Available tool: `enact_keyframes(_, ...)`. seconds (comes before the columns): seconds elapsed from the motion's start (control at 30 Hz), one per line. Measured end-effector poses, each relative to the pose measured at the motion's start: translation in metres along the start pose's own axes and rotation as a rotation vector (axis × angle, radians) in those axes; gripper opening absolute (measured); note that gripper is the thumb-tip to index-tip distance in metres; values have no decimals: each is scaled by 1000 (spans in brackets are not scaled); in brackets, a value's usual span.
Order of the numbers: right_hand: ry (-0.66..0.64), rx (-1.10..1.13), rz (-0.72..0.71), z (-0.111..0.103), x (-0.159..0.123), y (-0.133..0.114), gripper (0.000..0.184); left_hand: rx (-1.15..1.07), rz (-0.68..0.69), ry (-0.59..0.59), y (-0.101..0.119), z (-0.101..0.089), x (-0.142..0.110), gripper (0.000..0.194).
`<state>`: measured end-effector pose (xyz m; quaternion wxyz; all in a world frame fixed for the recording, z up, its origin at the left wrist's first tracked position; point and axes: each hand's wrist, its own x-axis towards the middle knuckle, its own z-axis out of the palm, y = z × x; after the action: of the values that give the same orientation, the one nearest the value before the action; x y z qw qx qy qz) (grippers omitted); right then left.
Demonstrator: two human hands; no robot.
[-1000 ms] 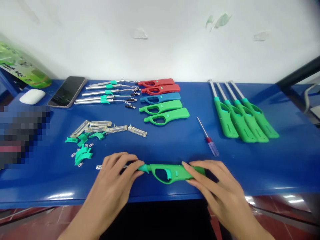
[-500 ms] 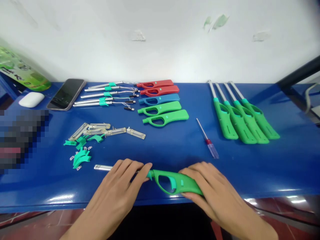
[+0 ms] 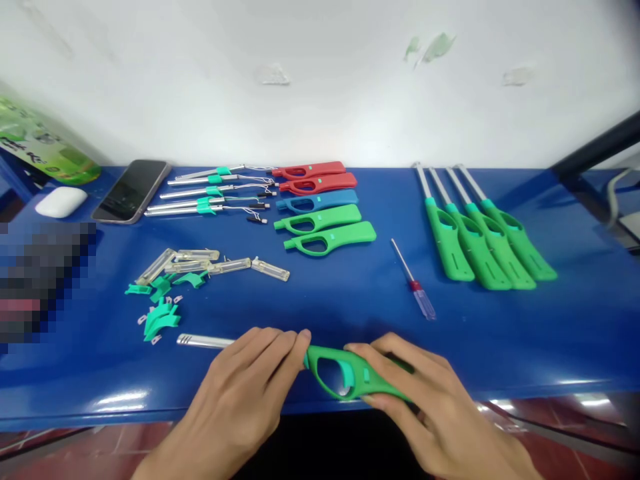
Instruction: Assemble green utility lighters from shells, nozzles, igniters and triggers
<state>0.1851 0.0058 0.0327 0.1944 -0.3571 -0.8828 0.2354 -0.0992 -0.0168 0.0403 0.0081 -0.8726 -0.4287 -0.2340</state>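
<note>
A green gas lighter (image 3: 357,373) with a long metal tube lies across both hands, close to the table's front edge. My left hand (image 3: 255,387) is closed round the neck, where the tube enters the green handle; the tube's tip sticks out to the left. My right hand (image 3: 410,393) grips the rear of the handle, thumb below and fingers above. The teal trigger shows inside the handle's loop. Beyond my right hand lies a screwdriver (image 3: 414,283) with a clear purplish handle and a red collar.
Green lighters with tubes (image 3: 493,240) lie at right. Red, blue and green handle shells (image 3: 330,237) sit at the back middle, beside metal tubes with wires (image 3: 200,192). Clear fuel tanks (image 3: 230,266) and teal triggers (image 3: 163,320) lie at left, near a phone (image 3: 133,191) and a bottle (image 3: 50,147).
My left hand has slid right, up against the handle's front, covering the teal collar. My right hand's fingers have shifted left and spread a little on the handle.
</note>
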Motion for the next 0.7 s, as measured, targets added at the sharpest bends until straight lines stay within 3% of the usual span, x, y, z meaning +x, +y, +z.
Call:
enact_keyframes(0.27, -6, 42, 38, -3, 5, -3, 42, 35, 41, 100, -3, 2, 7, 40)
enact_keyframes(0.53, 87, -130, -88, 9, 4, -4, 46, -235, -15, -81, -17, -7, 14, 43)
enact_keyframes(0.7, 71, -63, -29, 6, 2, -6, 45, -148, 42, 16, -17, -3, 17, 40)
